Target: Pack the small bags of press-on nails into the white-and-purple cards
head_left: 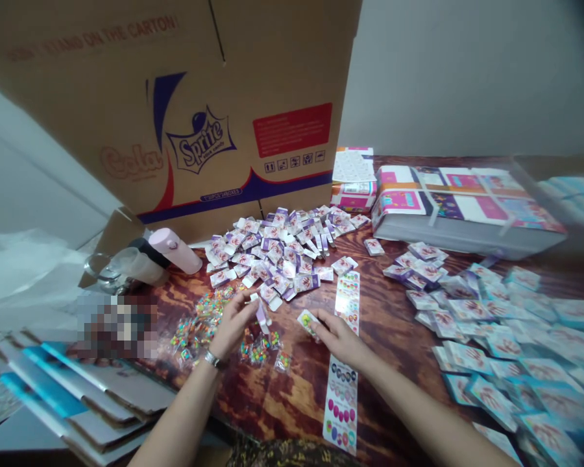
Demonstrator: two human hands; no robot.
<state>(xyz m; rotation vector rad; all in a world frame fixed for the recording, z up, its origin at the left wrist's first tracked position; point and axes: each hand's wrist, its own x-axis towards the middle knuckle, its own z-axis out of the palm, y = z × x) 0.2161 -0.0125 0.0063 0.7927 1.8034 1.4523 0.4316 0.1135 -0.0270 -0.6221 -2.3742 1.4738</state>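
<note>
My left hand (232,324) grips a small white and purple box (261,314) whose end flap stands up. Pinched in my right hand (337,334) is a small packet of green and yellow candy (307,320), with something pale around it. The two hands are apart, above the wooden table (292,395). Beneath and beside my left hand lie several clear packets of colourful candy (214,305). A heap of similar small boxes (272,250) spreads behind both hands. A long sticker strip (341,402) lies flat, passing under my right wrist.
A tall cardboard carton (185,123) stands at the back. Many small boxes (486,350) cover the right side. Behind them lies a strapped bundle (467,201). At left are a pink bottle (175,250), a translucent cup (136,266) and stacked flat cartons (73,389).
</note>
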